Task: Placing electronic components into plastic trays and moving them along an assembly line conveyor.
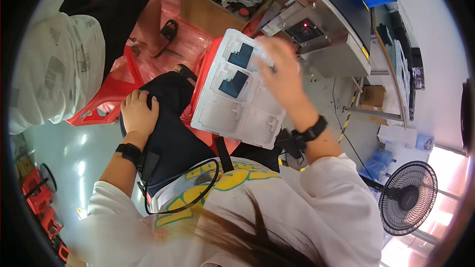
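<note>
A white plastic tray (225,116) with several moulded compartments lies in front of me, resting on a red stool (199,76). In its left column sit a dark flat rectangular piece (241,57) and, nearer me, a second dark flat piece (234,85), both with small teal tabs. My right hand (283,71) is over the tray's far right compartments, blurred by motion. Whether it holds anything does not show; a small dark spot appears beside its fingers. On my dark-clothed leg (163,104) lies my left hand (140,113), flat, fingers stretched out and holding nothing.
A metal machine (336,52) with a red light stands at the far right, beyond the tray. Behind the tray is a cardboard box (205,10) holding plastic bags. Another person (64,64) sits at my left. A black fan (408,198) stands at the right.
</note>
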Motion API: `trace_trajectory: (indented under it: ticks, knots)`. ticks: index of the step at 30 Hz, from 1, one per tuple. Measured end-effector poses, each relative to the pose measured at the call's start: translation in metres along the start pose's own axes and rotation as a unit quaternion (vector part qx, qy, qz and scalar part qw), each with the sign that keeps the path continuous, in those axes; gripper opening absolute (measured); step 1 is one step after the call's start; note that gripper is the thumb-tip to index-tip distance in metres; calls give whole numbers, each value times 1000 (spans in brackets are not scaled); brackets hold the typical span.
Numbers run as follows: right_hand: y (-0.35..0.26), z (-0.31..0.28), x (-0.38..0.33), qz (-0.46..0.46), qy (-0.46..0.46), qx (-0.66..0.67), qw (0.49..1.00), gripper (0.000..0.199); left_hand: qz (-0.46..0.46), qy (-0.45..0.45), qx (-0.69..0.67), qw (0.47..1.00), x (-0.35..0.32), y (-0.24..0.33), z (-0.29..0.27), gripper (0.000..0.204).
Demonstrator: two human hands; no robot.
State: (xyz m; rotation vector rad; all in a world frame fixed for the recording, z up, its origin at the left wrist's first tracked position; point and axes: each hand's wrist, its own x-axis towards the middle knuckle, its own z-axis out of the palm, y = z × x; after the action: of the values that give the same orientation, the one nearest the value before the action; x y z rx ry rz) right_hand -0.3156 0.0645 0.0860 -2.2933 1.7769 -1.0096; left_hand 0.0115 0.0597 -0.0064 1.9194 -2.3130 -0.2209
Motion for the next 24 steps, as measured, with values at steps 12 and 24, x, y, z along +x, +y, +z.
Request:
trace_trajectory:
  ticks: [12, 24]
  knots:
    - [104, -113, 205, 167, 178, -101, 964, 40, -9, 4, -26, 1000, 2, -3, -5, 29]
    - [224, -143, 215, 477, -61, -338, 809, 63, -36, -14, -62, 997, 4, -9, -5, 29]
